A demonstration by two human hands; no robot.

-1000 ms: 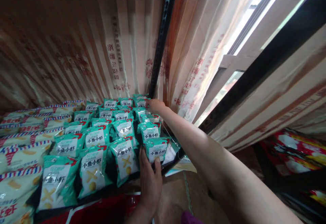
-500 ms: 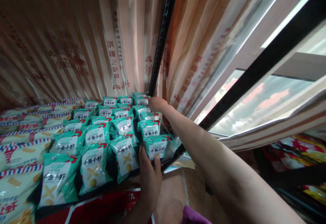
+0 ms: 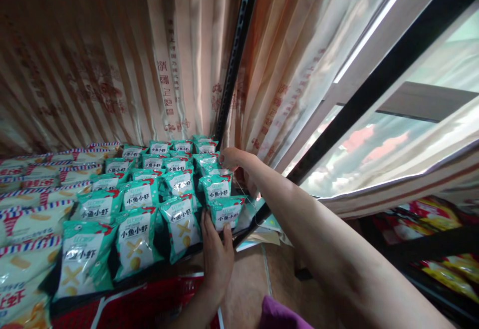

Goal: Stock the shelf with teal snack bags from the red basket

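Rows of green-and-white snack bags (image 3: 136, 241) stand upright on a dark shelf. My left hand (image 3: 217, 251) is closed around the lower part of the front bag in the rightmost row (image 3: 227, 214), thumb on its face and fingers along its left side. Farther back, my right hand (image 3: 231, 158) is curled at the right edge of the same row, close against a green bag (image 3: 205, 159). Its fingertips are partly hidden, so what they hold cannot be made out.
Cream bags with striped tops (image 3: 35, 221) fill the shelf's left part. A black upright post (image 3: 237, 54) rises behind the row before a pleated curtain (image 3: 187, 54). A red basket (image 3: 149, 301) is below the shelf. More packets (image 3: 430, 214) lie at the right.
My right hand has drawn slightly nearer along the right edge of the row. The left hand stays at the front bag, and the view has shifted a little.
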